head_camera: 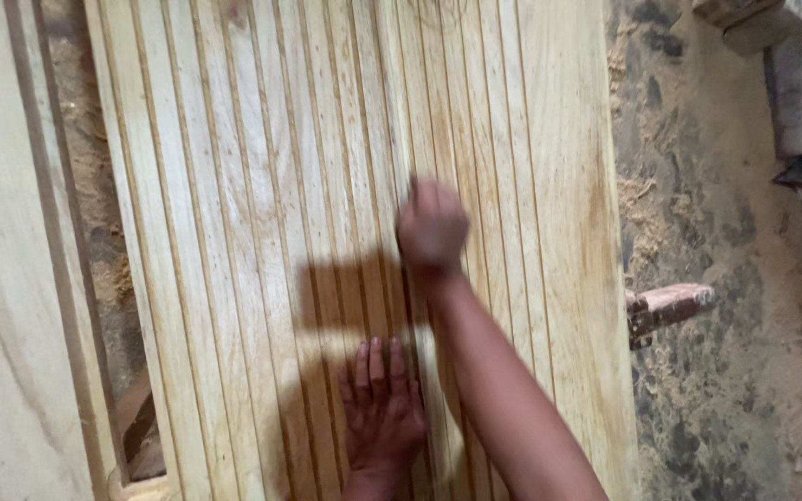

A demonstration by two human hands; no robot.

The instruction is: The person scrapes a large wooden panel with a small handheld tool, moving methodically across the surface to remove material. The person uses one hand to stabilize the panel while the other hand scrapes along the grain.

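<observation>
We see a long grooved wooden panel (327, 186) of pale yellow wood, running from the near edge of the view to the far edge, with parallel grooves along its length. Our left hand (381, 413) lies flat on the panel near its near end, fingers spread and pressed to the wood, gripping nothing. Our right hand (431, 227) is reached farther up the panel, just right of its middle, curled into a loose fist against the surface; it is blurred, and we cannot tell whether it clasps anything. To the left stands a second pale board (2, 278), apart from the panel. To the right lies a dusty floor (735, 353) strewn with sawdust, with a wooden block (666, 308) poking out beside the panel's right edge.
</observation>
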